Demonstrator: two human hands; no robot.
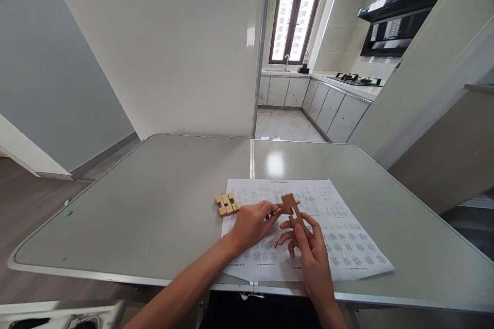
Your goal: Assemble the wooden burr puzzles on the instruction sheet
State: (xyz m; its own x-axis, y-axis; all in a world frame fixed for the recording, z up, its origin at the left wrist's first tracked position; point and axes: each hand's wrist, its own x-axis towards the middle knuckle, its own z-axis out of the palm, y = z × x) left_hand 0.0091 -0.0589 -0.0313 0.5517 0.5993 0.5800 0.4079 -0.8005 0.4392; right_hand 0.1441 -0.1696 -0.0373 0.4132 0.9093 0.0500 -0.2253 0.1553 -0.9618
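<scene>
My two hands meet over a printed instruction sheet [339, 226] on a grey folding table [154, 205]. Between them is a crossed pair of notched wooden puzzle pieces [290, 206]. My right hand [309, 247] pinches the upright piece from below with thumb and fingers. The tips of my left hand [252, 222] grip the crosswise piece at its left end. A small cluster of three more wooden pieces [227, 204] lies side by side on the table at the sheet's left edge, just left of my left hand.
The table has a centre seam [251, 157] and a metal rim. A small teal speck [68, 213] lies near its left edge. Behind stand a white partition wall [173, 46] and a kitchen with cabinets, a hob and a window.
</scene>
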